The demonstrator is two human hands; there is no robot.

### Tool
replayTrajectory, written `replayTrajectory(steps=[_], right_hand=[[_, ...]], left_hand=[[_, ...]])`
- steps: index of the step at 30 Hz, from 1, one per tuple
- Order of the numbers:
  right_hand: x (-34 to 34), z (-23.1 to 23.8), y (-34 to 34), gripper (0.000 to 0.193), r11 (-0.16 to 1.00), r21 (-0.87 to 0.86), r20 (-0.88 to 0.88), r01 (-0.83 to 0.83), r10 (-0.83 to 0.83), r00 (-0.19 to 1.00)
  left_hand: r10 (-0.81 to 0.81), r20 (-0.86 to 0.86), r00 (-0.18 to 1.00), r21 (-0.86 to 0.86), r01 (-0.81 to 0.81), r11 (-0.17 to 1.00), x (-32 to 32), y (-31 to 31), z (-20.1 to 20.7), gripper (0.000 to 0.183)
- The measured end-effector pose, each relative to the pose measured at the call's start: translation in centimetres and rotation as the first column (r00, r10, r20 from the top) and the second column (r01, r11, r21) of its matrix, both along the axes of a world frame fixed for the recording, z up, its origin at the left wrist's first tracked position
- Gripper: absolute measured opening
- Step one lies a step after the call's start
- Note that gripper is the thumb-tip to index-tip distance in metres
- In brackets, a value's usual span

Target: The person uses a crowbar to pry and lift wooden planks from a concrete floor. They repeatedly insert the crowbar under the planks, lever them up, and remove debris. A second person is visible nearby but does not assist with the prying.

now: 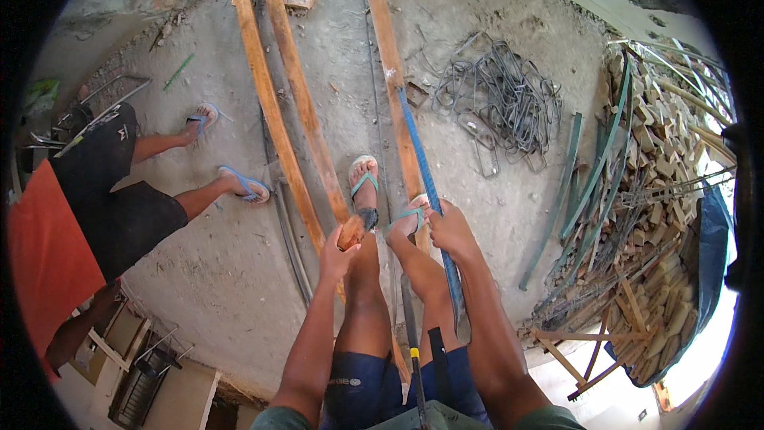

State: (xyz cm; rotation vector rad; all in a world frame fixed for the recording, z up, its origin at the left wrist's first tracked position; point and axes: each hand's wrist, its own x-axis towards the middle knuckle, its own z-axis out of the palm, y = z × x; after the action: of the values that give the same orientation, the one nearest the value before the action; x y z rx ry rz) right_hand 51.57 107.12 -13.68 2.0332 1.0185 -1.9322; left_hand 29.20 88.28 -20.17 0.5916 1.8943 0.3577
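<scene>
My left hand [337,256] is closed around a short reddish-brown wooden block [351,233] with a dark lump at its far end, over my left foot. My right hand [450,231] grips a long, narrow blue bar [419,137]. The bar's far end meets a long wooden plank [383,32], and its near end reaches back beside my right thigh. My feet, in sandals, stand by the planks. Between my legs is a long dark tool [414,350] with a yellow band; its exact kind I cannot make out.
Two more long planks [267,87] lie to the left. Another person [103,183] in an orange top stands at the left. A tangle of bent metal rods [509,95] lies right of centre. At the far right are stacked wood pieces [652,143] and green strips [601,167].
</scene>
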Motion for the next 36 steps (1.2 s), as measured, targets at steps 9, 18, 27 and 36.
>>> replayTrajectory(steps=[9,18,27,36], right_hand=[[1.5,1.2,-1.1,0.023,0.995,0.099,-0.069,-0.014,0.021,0.997],[4.0,1.6,-0.4,0.042,0.987,-0.096,0.094,-0.132,0.141,0.985],[4.5,-4.3,-7.6,0.049,0.994,-0.062,0.12,-0.09,0.097,0.988],[3.6,-2.0,-7.0,0.042,0.991,0.021,0.239,-0.136,0.127,0.963]], left_hand=[[-0.187,-0.234,0.954,0.2,0.236,0.951,3.1,8.4,-10.5,0.064],[-0.018,-0.238,0.971,0.353,0.104,0.93,7.5,26.3,-32.6,0.039],[-0.411,-0.527,0.744,0.299,0.615,0.73,5.0,28.0,-27.3,0.048],[-0.926,-0.366,-0.095,0.535,0.792,-0.293,13.7,16.0,-5.9,0.016]])
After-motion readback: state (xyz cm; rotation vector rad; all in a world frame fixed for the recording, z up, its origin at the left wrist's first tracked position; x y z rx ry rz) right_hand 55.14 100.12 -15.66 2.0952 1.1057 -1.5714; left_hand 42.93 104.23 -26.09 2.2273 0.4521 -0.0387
